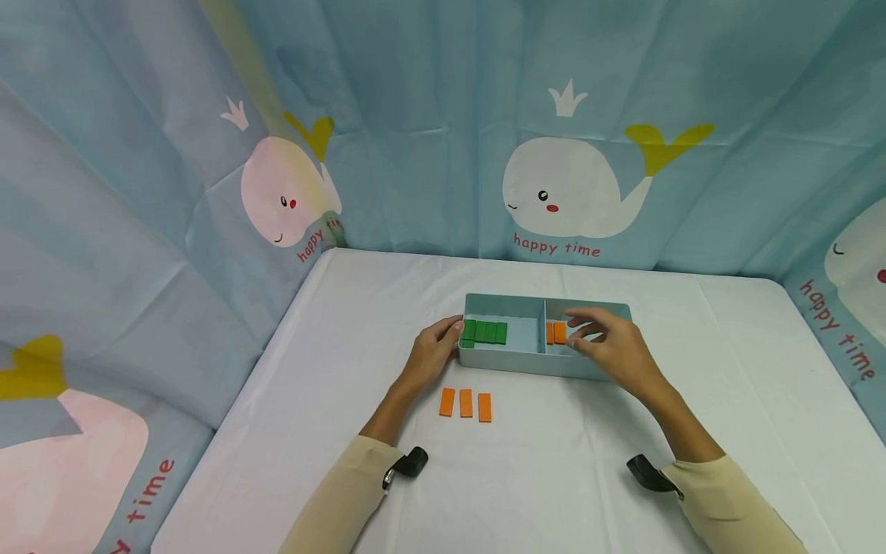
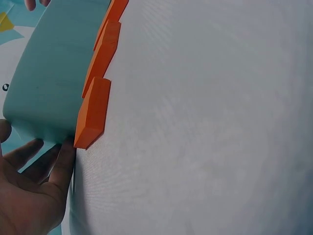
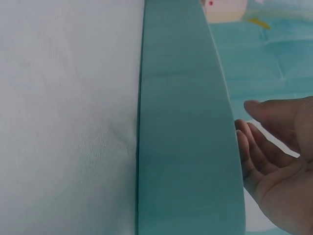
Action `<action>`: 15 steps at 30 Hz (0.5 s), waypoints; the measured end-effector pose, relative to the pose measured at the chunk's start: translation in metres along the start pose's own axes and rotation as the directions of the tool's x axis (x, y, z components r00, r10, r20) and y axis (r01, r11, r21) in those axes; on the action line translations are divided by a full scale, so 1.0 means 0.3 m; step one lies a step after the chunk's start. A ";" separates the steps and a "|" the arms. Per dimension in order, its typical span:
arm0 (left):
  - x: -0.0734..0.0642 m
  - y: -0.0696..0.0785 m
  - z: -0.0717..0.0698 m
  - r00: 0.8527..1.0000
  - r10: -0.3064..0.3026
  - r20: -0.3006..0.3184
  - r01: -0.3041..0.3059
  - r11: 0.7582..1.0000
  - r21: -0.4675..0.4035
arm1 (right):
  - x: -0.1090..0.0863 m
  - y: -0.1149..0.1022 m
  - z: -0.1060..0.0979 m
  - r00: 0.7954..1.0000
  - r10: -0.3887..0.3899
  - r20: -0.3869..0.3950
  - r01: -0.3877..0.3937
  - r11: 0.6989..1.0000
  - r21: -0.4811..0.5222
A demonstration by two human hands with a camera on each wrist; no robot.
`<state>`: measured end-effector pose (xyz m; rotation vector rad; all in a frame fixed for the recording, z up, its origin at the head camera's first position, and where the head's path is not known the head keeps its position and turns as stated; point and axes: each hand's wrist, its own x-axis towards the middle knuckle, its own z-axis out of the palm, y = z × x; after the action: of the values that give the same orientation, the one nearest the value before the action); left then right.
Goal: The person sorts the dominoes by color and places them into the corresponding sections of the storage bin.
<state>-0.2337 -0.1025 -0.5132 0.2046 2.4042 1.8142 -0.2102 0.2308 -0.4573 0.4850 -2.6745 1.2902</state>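
Observation:
A long grey-blue box [image 1: 536,365] stands on the table, split by a divider into two compartments. My left hand [image 1: 432,354] rests against its left end; in the left wrist view, the fingertips [image 2: 62,147] touch the end wall with the fingers spread. Over the right compartment, my right hand [image 1: 612,346] hovers, thumb and fingers apart, holding nothing visible. Beside its fingertips lie two orange tiles [image 1: 559,333] inside that compartment. Several green tiles [image 1: 490,332] lie in the left compartment. Three orange tiles [image 1: 466,403] form a row in front of the box.
A white cloth [image 1: 547,477] covers the table. Blue curtains with printed whales [image 1: 567,188] hang behind it and at the sides. Black wrist cameras [image 1: 651,473] sit at both sleeve cuffs.

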 end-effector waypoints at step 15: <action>0.002 -0.001 0.010 0.999 -0.007 -0.032 0.006 1.000 -0.027 | -0.046 -0.049 0.045 0.997 -0.079 0.005 0.078 0.989 0.127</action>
<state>-0.2338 -0.0997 -0.5142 0.1658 2.3968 1.8602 -0.1919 0.2150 -0.4585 0.6069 -2.5637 1.4449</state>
